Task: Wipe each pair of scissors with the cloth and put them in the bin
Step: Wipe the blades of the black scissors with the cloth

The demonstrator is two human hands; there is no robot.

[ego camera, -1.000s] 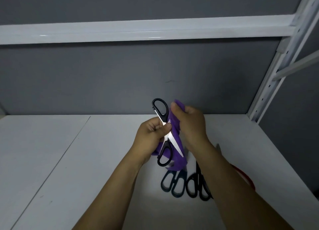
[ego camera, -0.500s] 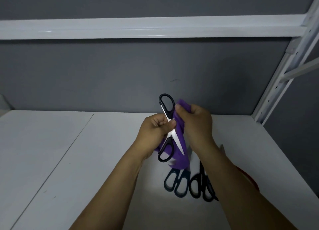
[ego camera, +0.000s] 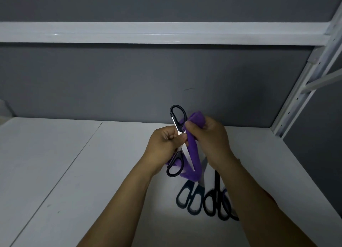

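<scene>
Little had shifted since half a second earlier, the right hand [ego camera: 212, 139] only slipping slightly down the purple cloth [ego camera: 193, 154] it pinched against the open black-handled scissors [ego camera: 187, 155], which the left hand [ego camera: 164, 145] gripped near the pivot, just above the white shelf [ego camera: 92, 172].

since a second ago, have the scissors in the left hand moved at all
No, not noticeably: the held scissors keep their upper loop just above the back edge of the shelf, up-left of the pairs lying there.
</scene>
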